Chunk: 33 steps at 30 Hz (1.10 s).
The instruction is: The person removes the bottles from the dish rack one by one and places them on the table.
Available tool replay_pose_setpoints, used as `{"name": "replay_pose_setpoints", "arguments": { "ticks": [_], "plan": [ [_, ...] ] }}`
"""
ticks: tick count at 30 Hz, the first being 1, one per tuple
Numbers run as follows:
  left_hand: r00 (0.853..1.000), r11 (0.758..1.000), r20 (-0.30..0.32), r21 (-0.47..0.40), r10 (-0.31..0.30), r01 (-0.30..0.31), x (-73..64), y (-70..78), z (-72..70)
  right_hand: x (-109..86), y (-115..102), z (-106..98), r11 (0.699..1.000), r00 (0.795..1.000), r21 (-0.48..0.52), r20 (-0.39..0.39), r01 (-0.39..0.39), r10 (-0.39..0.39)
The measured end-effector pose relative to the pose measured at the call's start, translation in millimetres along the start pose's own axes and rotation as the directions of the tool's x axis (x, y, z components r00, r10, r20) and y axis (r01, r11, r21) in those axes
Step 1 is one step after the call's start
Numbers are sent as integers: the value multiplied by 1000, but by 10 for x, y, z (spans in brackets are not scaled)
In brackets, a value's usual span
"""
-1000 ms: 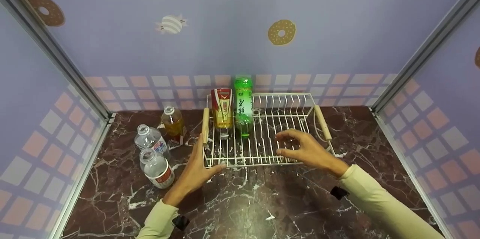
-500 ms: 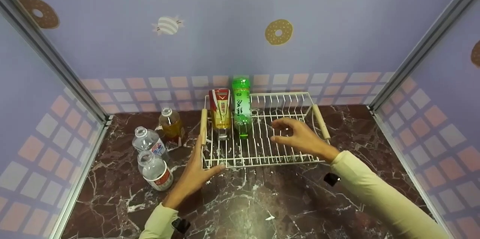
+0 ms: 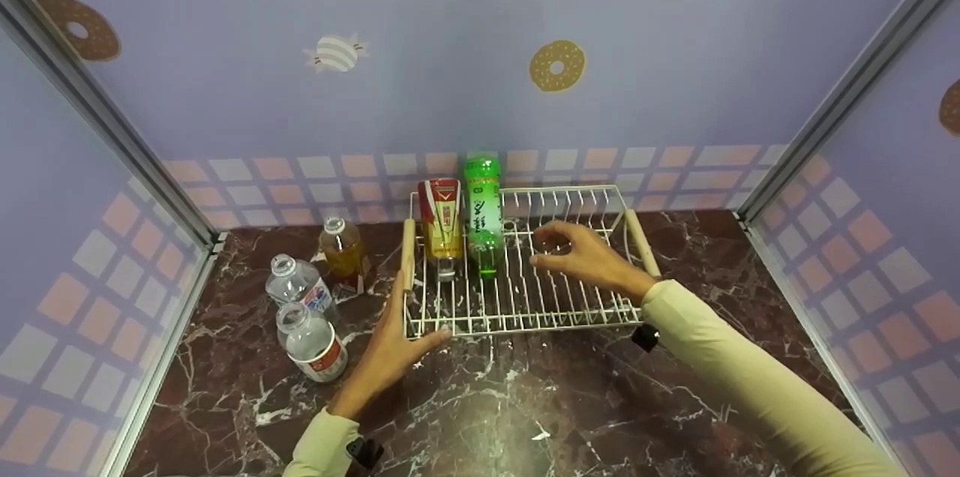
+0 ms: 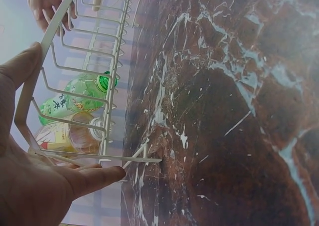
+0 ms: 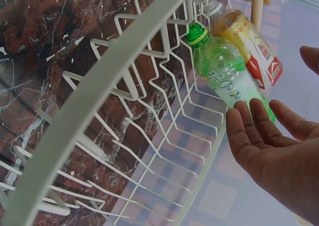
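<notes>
Fingers wide, the left hand is apparently steadying the dish rack; the right hand, empty, loosely curved, is hovering near a cap-down green tea bottle.

A white wire rack is touched at its rim by the left hand. Beyond the palm, a yellow bottle and a green bottle are held in it. Past the thumb, the right hand is partly seen; past the fingertips, a dark marbled surface.
</notes>
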<state>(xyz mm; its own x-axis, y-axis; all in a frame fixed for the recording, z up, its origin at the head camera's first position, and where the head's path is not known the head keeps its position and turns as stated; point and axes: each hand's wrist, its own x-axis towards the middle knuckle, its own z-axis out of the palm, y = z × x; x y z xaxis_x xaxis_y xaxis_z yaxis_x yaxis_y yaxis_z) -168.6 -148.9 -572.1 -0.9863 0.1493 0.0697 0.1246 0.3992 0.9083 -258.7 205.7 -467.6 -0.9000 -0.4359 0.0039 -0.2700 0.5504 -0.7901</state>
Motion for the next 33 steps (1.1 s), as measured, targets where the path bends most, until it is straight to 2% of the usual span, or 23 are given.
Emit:
{"name": "replay_pose_setpoints", "arguments": {
  "ticks": [17,26,33],
  "plan": [
    [1000,1000,-10,-16,-16,16,-3,1,21,343,81,86,998,997,-49,58,-47,50],
    [1000,999,-17,-37,9,-9,-16,-30,37,531,194,146,994,995,-95,90,-45,54],
    [1000,998,-17,-63,6,-7,-11,-22,43,621,240,202,995,993,-85,102,-57,65]
  ]
}}
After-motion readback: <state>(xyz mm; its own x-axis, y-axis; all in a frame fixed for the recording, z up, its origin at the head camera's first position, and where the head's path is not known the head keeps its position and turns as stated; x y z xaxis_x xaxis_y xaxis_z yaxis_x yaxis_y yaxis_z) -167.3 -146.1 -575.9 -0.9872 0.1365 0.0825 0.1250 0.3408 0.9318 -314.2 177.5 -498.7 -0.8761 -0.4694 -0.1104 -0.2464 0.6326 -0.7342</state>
